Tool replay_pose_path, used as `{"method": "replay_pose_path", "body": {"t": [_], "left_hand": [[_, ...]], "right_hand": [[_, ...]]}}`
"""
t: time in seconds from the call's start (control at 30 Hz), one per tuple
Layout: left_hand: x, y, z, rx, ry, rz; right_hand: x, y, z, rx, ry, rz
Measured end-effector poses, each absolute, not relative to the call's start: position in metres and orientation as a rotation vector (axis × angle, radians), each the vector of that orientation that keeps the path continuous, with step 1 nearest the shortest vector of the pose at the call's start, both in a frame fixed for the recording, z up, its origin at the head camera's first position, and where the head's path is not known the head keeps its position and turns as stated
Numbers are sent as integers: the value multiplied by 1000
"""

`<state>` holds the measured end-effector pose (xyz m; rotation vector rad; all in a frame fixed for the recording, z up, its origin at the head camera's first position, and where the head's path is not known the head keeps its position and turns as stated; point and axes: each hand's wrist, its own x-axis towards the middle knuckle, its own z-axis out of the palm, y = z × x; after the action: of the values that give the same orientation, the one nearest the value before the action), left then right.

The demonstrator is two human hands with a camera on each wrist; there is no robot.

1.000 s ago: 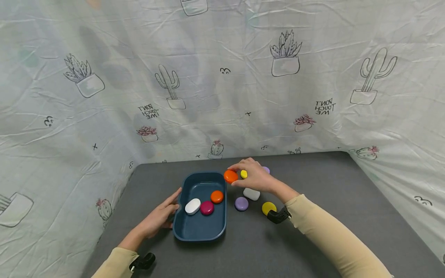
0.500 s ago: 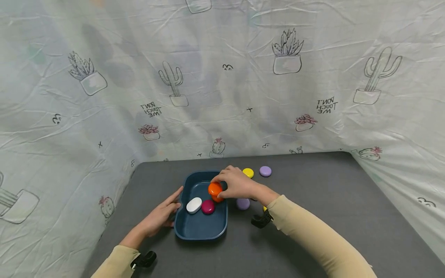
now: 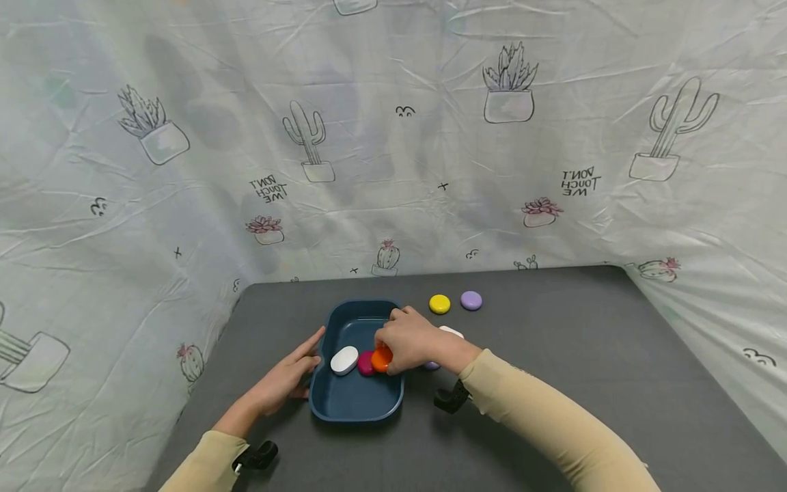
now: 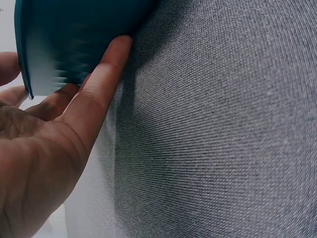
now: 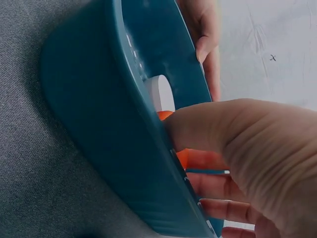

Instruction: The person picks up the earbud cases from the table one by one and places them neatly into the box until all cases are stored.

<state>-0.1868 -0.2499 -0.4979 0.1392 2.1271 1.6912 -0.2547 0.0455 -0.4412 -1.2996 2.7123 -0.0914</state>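
A dark blue tray point(image 3: 356, 410) with raised walls stands on the table. In it lie a white oval piece point(image 3: 344, 361) and a crimson disc point(image 3: 365, 363). My right hand point(image 3: 410, 339) reaches over the tray's right wall, and its thumb and fingers pinch a glossy orange disc point(image 3: 382, 358) low inside, beside the crimson one. That orange disc is half covered by the fingers; the second orange disc cannot be made out separately. My left hand point(image 3: 279, 386) rests against the tray's left side. In the left wrist view its fingers point(image 4: 99, 82) lie fairly straight along the outer wall.
Behind the tray to the right lie a yellow disc point(image 3: 439, 304) and a purple disc point(image 3: 471, 301). A white piece point(image 3: 451, 331) and another purple disc point(image 3: 432, 365) are partly hidden by my right hand and wrist. A printed cloth point(image 3: 393, 150) hangs beyond the grey table point(image 3: 553, 328).
My right hand has carried the orange disc leftward over the tray's wall and down inside, next to the crimson disc. The left hand has stayed at the tray's side.
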Motion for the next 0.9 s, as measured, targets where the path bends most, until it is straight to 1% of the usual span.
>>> {"method": "replay_pose_path", "body": {"t": [0.3,0.5,0.9], "left_hand": [[-190,-250,-497,125,2144,1678],[-191,-250,-498,123,2142,1675],[-190,-250,-498,128,2118,1692]], "right_hand": [[-255,47,-440,-1301,2762,44],[-259,59,-434,-1279,2767,-125],[-270,105,-419,-1262,2797,-481]]}}
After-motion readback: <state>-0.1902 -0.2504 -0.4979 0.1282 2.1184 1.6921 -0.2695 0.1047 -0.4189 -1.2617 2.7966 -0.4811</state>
